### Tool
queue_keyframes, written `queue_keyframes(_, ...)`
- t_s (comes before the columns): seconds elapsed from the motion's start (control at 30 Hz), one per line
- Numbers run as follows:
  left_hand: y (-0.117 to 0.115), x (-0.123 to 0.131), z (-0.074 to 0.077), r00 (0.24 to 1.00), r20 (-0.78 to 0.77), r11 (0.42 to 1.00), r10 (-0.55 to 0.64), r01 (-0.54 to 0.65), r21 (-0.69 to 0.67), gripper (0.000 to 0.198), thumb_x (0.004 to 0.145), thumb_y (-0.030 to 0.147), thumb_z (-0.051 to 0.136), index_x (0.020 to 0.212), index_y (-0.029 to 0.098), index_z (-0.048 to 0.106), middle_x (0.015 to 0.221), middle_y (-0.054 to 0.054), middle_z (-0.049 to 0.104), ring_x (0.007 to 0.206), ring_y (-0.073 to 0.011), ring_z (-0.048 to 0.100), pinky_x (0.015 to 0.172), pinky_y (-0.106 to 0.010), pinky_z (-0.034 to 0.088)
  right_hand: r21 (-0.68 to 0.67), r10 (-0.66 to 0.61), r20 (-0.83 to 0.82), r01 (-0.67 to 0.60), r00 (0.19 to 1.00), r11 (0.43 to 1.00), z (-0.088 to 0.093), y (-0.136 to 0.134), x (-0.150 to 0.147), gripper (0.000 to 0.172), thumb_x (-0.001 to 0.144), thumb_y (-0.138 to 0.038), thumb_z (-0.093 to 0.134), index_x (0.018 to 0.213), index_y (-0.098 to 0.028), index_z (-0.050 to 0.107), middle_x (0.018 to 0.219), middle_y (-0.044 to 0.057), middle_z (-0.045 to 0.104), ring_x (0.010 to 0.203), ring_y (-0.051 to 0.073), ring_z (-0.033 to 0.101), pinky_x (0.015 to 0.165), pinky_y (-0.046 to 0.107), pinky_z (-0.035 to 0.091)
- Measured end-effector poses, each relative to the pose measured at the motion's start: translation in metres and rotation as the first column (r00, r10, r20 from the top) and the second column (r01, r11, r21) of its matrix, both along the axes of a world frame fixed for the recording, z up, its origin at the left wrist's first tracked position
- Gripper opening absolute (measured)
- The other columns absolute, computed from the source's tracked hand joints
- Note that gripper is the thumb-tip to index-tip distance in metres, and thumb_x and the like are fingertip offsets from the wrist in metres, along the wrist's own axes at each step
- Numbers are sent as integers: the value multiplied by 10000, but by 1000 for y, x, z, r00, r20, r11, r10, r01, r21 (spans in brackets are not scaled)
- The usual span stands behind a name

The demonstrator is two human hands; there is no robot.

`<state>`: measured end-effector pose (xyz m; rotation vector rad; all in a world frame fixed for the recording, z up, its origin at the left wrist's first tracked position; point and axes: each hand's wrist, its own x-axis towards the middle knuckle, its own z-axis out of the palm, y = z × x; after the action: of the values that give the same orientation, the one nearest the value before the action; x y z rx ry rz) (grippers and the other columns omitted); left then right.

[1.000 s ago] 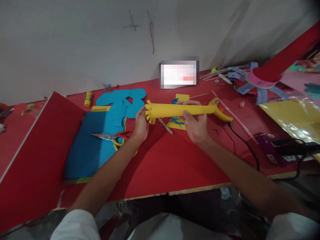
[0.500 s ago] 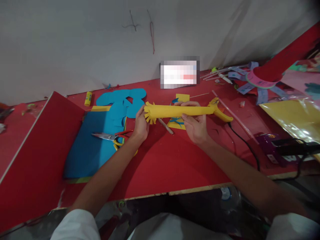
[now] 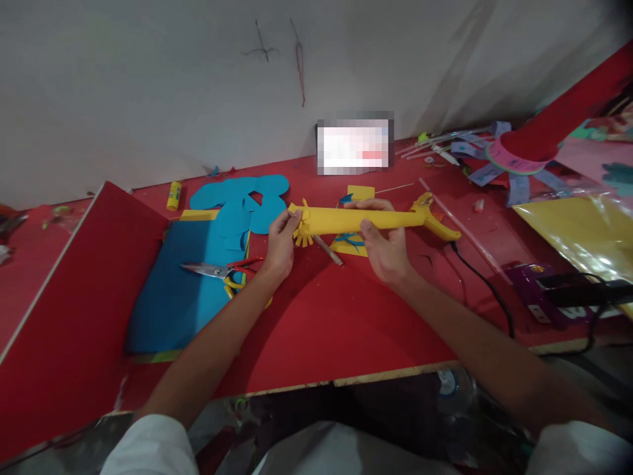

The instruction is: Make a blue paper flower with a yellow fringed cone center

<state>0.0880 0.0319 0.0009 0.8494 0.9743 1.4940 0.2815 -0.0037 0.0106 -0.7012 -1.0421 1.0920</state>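
A yellow paper tube [image 3: 341, 221] lies level between my hands, its left end cut into a fringe of bent strips. My left hand [image 3: 281, 247] pinches that fringed end, thumb on top of the strips. Farther right, my right hand [image 3: 388, 251] grips the tube's body, thumb in front and fingers behind. Just beyond the tube's right end rests a yellow glue gun [image 3: 440, 227] with a black cord. Behind and below the tube are yellow paper pieces [image 3: 362, 192] with blue scraps, and a pen-like stick [image 3: 329, 251].
Scissors [image 3: 210, 269] with red and yellow handles lie on blue paper sheets [image 3: 168, 297] at left. Blue rounded cutouts [image 3: 237, 191] and a glue stick [image 3: 174, 196] sit behind. An upright red board [image 3: 74, 297] stands left. A blurred screen [image 3: 353, 148] leans on the wall.
My left hand's thumb has come over the fringed end, and the fingers now pinch the strips. The tube has shifted very slightly; my right hand keeps its grip.
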Motion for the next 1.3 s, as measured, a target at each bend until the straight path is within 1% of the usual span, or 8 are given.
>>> queue_keyframes(0.13, -1, -1, 1, 1000, 1, 1000, -21, 21, 13, 342, 757, 438, 905, 871, 202, 685, 804, 9, 691, 848, -179, 731, 728, -239, 573, -159, -78, -52, 69, 996, 985, -12, 5, 1, 535, 779, -584, 936, 1160, -307, 683, 1094, 20, 782, 1109, 243, 754, 988, 436, 664)
queue_keyframes(0.27, -4, 0, 3, 996, -2, 996, -88, 88, 5, 214, 760, 325, 804, 835, 210, 640, 789, 0, 688, 929, -224, 766, 741, -259, 592, -192, -89, -99, 69, 991, 979, -16, 8, 5, 463, 807, -577, 914, 1115, -296, 712, 1041, 21, 780, 1090, 252, 764, 930, 437, 684)
queue_keyframes(0.43, -2, 0, 2, 997, 38, 997, -71, 72, -7, 294, 781, 442, 828, 860, 218, 655, 868, -22, 745, 1034, -266, 777, 813, -300, 606, -185, -98, -80, 82, 992, 979, -15, 7, 6, 474, 794, -537, 931, 1142, -297, 717, 984, 8, 761, 1012, 231, 756, 878, 391, 679)
queue_keyframes(0.6, 1, -1, -4, 998, 67, 998, -17, 21, -63, 413, 794, 545, 869, 940, 210, 677, 935, -21, 750, 1016, -244, 764, 863, -315, 594, -129, -104, -10, 102, 994, 986, -16, 7, 4, 534, 805, -554, 915, 1217, -300, 693, 1016, 10, 752, 941, 209, 732, 859, 371, 664)
queue_keyframes(0.7, -1, -1, -3, 1000, 29, 999, -2, 4, -40, 423, 770, 538, 911, 900, 211, 675, 900, -2, 713, 884, -190, 721, 790, -278, 565, -75, -107, 23, 109, 994, 991, -12, 6, 3, 528, 808, -550, 913, 1219, -307, 687, 1059, 19, 753, 937, 200, 721, 862, 356, 654)
queue_keyframes(0.87, -4, -1, 0, 995, -43, 994, -93, 95, 45, 497, 764, 567, 952, 758, 209, 607, 744, 31, 561, 666, -111, 561, 605, -222, 465, -42, -91, 51, 93, 995, 995, -8, 5, 1, 501, 813, -509, 920, 1212, -318, 685, 1060, 20, 747, 1007, 211, 722, 919, 358, 638)
queue_keyframes(1.1, -2, 1, -1, 994, -87, 997, -72, 72, -4, 599, 642, 666, 988, 873, 192, 704, 858, -12, 704, 765, -150, 653, 684, -248, 520, -143, -127, 1, 126, 992, 982, -14, 7, 2, 547, 788, -512, 933, 1229, -307, 683, 1082, 15, 759, 954, 196, 722, 888, 361, 649)
queue_keyframes(1.3, -5, -2, 6, 991, 93, 994, -93, 98, -55, 548, 832, 741, 815, 922, 222, 662, 831, -13, 684, 699, -146, 653, 493, -233, 403, -196, -130, -87, 111, 988, 974, -13, 7, 5, 483, 797, -558, 916, 1134, -288, 700, 1039, 25, 769, 1109, 245, 736, 936, 412, 665)
